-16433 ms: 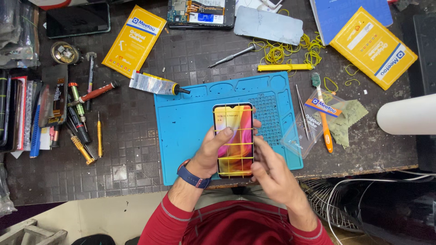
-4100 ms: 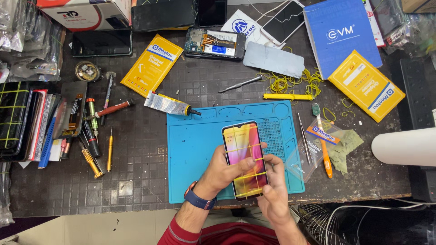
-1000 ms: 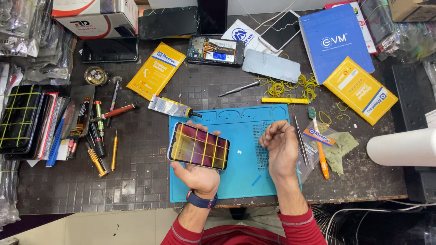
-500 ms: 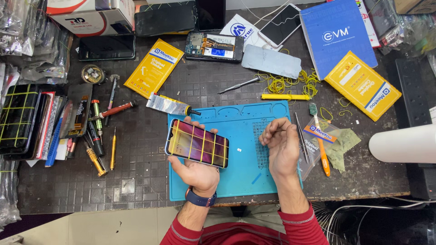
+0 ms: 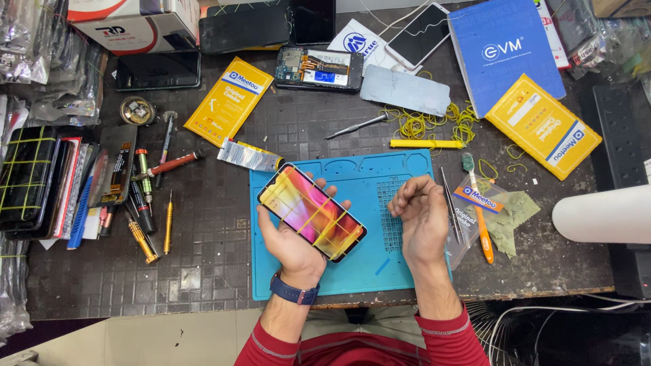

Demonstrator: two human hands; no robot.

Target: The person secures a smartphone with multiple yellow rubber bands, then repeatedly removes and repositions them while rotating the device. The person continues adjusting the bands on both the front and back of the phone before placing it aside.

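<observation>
Left hand (image 5: 293, 238) gripping a smartphone (image 5: 312, 212) from beneath, fingers curled up around its far edge, thumb along the near edge. Screen lit in pink and yellow, crossed by thin yellow rubber bands; lying diagonally, tilted up slightly over the left part of the blue work mat (image 5: 352, 271). Back of the phone hidden against the palm. Blue-strapped watch (image 5: 293, 293) sitting on the left wrist.

Right hand (image 5: 422, 217) resting on the mat just right of the phone, apart from it, fingers loosely curled together toward the palm. Possibly pinching something small at the fingertips; too fine to make out. Palm side hidden.

Lying just right of that hand: tweezers (image 5: 450, 213), a clear printed packet (image 5: 469, 211), an orange-handled brush (image 5: 477, 220) and a green cloth (image 5: 510, 220), partly overlapping.

Sitting beyond the mat: a flattened glue tube (image 5: 249, 156), a yellow tool (image 5: 426, 144), a tangle of yellow rubber bands (image 5: 427, 123), a metal screwdriver (image 5: 357, 126), an opened phone with board exposed (image 5: 320, 69), a grey back panel (image 5: 405, 90).

Crowding the left of the bench: screwdrivers (image 5: 152, 203) and a stack of banded phones (image 5: 27, 177), the stack's lower layers hard to separate. White cylinder (image 5: 602, 214) being cut off at the right edge. Red sleeves (image 5: 441, 342) showing at the bottom edge.
</observation>
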